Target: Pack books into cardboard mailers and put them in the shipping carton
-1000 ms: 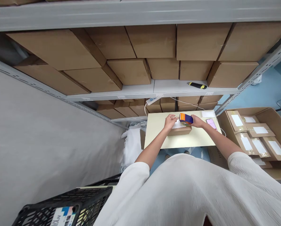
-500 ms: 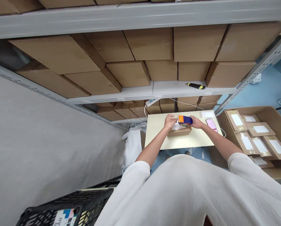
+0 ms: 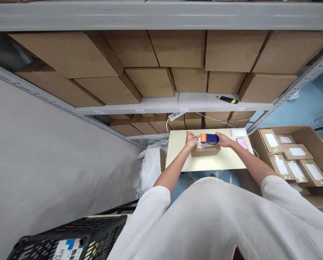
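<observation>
My right hand (image 3: pixel 223 140) is wrapped round the back of a dark blue and orange tape dispenser (image 3: pixel 212 138). The dispenser lies over the top of a small brown cardboard box (image 3: pixel 206 151), which rests on a cream table (image 3: pixel 177 159). A white label (image 3: pixel 201 145) shows on the box top, partly covered by the dispenser. At the box's left end my left hand (image 3: pixel 190 140) has its fingers pinched close to the dispenser's orange front. What lies between those fingertips is too small to make out.
A phone (image 3: pixel 242 143) and a white pad (image 3: pixel 238 132) lie on the table's right. Beyond it, shelving (image 3: pixel 161 110) holds cardboard boxes and a yellow-black cutter (image 3: pixel 228 99). A large carton (image 3: pixel 321 151) of labelled parcels stands right; a black crate (image 3: pixel 69 234) stands lower left.
My left hand has shifted a little left, to the box's left end. The tape dispenser in my right hand has also moved slightly left, and the camera view has tilted slightly.
</observation>
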Available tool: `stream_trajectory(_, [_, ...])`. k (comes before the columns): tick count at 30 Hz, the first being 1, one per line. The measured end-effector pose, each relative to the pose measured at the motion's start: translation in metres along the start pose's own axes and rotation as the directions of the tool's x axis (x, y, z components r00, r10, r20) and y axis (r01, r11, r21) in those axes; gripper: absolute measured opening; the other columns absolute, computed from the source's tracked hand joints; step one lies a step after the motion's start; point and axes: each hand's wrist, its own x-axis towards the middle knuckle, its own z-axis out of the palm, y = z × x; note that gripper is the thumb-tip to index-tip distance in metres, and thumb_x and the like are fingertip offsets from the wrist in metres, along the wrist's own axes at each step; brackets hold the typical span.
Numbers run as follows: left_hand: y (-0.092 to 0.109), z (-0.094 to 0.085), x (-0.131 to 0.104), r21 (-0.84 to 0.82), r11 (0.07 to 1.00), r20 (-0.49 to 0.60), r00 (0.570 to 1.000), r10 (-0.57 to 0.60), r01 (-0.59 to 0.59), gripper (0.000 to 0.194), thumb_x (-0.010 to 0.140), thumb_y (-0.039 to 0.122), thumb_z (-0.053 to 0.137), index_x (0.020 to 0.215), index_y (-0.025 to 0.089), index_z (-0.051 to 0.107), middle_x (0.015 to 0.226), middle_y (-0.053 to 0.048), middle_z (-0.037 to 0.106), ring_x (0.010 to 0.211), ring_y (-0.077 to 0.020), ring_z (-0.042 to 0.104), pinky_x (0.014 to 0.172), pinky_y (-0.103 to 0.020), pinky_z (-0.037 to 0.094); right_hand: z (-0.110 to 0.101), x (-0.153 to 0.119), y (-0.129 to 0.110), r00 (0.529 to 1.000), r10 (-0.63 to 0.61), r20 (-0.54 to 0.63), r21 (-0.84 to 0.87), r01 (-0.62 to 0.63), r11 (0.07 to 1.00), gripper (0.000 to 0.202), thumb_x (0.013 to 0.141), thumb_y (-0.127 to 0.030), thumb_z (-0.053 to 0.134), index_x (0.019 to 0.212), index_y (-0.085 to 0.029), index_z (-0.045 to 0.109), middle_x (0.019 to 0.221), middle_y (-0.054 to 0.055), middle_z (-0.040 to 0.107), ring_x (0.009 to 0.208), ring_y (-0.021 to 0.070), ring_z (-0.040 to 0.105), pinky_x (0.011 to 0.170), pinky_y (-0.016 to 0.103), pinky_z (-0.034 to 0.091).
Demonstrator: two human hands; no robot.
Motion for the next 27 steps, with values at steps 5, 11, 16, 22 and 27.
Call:
stream_trajectory(5, [-0.006,-0.021,0.012,-0.044,0.998,-0.024,0.999,0.043,-0.044,0.058,0.071,0.003,0.082,0.1,0.029,0.039,0.075,0.011,0.051,0.067,-0.0113,0.056,0.071,-0.025,0.044,-0.005,0.011,-0.013,0.999,-0.031,0.042,-0.095,0.035,0.995,0.041,0.078,-0.034,0.09,0.102,-0.025,0.058,0.106,0.008,0.077,0.091,0.0263,0.072,0.076,0.031,0.053])
stream_trajectory(11, [-0.02,-0.086,0.031,-0.003,1.0,-0.106,0.994,0.025,-0.025,0.054,0.066,0.006,0.076,0.096,0.029,0.037,0.076,0.011,0.046,0.065,-0.0116,0.049,0.068,-0.025,0.039,-0.02,0.013,-0.003,0.997,0.013,0.072,-0.192,0.001,0.981,0.044,0.083,-0.051,0.088,0.102,-0.026,0.058,0.103,0.009,0.077,0.088,0.0266,0.071,0.071,0.032,0.051])
stream_trajectory(16, [-0.04,-0.11,0.033,-0.045,0.997,-0.085,0.995,-0.06,0.056,0.056,0.06,0.009,0.075,0.094,0.029,0.035,0.079,0.009,0.051,0.07,-0.0143,0.057,0.07,-0.026,0.041,-0.02,0.018,-0.004,0.994,0.016,0.107,-0.295,0.017,0.955,0.039,0.084,-0.045,0.087,0.102,-0.025,0.059,0.106,0.01,0.077,0.09,0.0264,0.07,0.071,0.032,0.049])
stream_trajectory(22, [-0.063,-0.111,0.027,-0.105,0.993,-0.04,0.997,-0.061,0.056,0.054,0.06,0.011,0.077,0.093,0.029,0.038,0.076,0.008,0.058,0.074,-0.0158,0.063,0.077,-0.029,0.048,-0.016,0.024,-0.013,0.991,0.022,0.13,-0.344,0.024,0.939,0.042,0.084,-0.048,0.088,0.102,-0.024,0.059,0.108,0.011,0.076,0.091,0.0264,0.069,0.072,0.032,0.049])
stream_trajectory(27, [-0.081,-0.101,0.028,-0.131,0.989,-0.06,0.995,-0.074,0.066,0.05,0.066,0.012,0.08,0.09,0.028,0.039,0.074,0.008,0.062,0.078,-0.0153,0.067,0.083,-0.029,0.052,-0.016,0.022,-0.016,0.992,0.019,0.125,-0.34,0.025,0.94,0.047,0.081,-0.056,0.09,0.099,-0.025,0.059,0.104,0.009,0.075,0.088,0.0259,0.068,0.074,0.033,0.05])
